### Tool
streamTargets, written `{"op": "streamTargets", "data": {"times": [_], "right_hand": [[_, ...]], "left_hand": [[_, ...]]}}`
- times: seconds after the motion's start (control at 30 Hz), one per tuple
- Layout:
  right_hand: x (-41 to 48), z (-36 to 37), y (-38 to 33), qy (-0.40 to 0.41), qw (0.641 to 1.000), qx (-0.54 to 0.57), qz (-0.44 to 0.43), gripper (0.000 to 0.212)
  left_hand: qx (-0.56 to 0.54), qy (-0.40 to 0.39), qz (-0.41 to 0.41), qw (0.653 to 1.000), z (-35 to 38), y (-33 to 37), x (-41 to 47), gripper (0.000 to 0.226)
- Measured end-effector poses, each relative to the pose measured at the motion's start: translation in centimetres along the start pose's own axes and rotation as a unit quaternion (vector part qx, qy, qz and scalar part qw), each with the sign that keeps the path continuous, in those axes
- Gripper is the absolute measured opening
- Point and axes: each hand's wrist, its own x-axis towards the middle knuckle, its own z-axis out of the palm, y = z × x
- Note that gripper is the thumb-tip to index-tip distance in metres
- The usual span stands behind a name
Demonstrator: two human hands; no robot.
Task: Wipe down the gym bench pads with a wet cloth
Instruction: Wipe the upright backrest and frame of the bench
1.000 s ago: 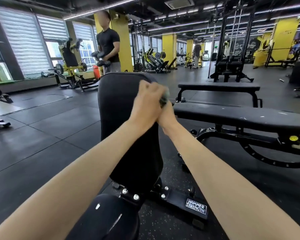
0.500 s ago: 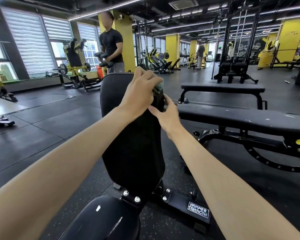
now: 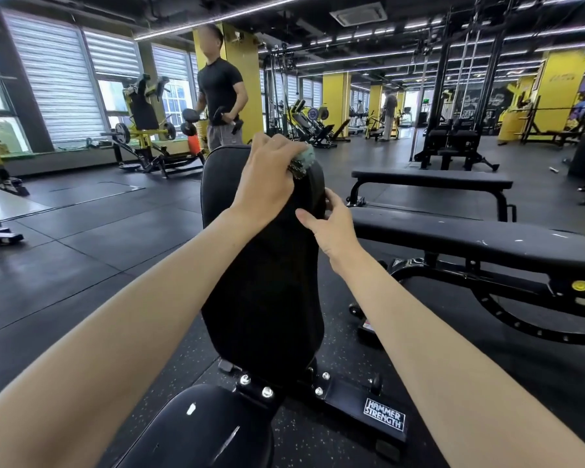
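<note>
Black back pad (image 3: 260, 282); near base label (image 3: 384, 414) reads "HAMMER STRENGTH". Left hand (image 3: 271, 184), fingers curled round greenish cloth (image 3: 304, 161) at pad top; right hand (image 3: 335, 228) pinches pad's right edge.

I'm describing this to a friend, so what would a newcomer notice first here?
Dead centre, the left hand holds a bunched greenish cloth against the top of the upright black back pad, while the right hand grips its right edge. Behind it, left of centre, a person in black holds dumbbells before a yellow pillar.
</note>
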Motion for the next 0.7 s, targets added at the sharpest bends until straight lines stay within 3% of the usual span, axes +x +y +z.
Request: {"op": "streamTargets", "data": {"times": [0.17, 0.23, 0.3, 0.37, 0.43, 0.5, 0.7], "right_hand": [[-0.1, -0.7, -2.4, -0.041, 0.999, -0.032, 0.0, 0.079], [0.0, 0.0, -3.6, -0.034, 0.998, -0.05, -0.031, 0.073], [0.4, 1.2, -4.6, -0.018, 0.995, -0.086, -0.041, 0.061], [0.7, 2.5, -4.9, 0.007, 0.99, -0.135, -0.039, 0.052], [1.1, 3.3, -4.5, 0.036, 0.984, -0.163, -0.058, 0.05], [1.2, 3.6, -4.2, 0.057, 0.981, -0.166, -0.087, 0.049], [1.1, 3.9, -3.8, 0.073, 0.976, -0.18, -0.102, 0.049]], "left_hand": [[0.039, 0.042, -0.17, 0.984, 0.0, -6.0, 0.4, 0.056], [0.039, 0.038, -0.208, 0.977, -0.2, -6.8, 0.6, 0.059], [0.031, 0.034, -0.182, 0.982, -0.5, -5.7, 0.5, 0.059], [0.024, 0.017, -0.101, 0.994, -0.3, -3.7, -0.1, 0.058], [0.015, 0.007, -0.028, 0.999, -0.2, -2.1, -1.0, 0.056], [0.019, 0.02, -0.01, 1.0, -0.2, -2.5, -1.1, 0.055], [0.035, 0.051, -0.216, 0.975, -1.0, -9.2, -0.9, 0.065]]}}
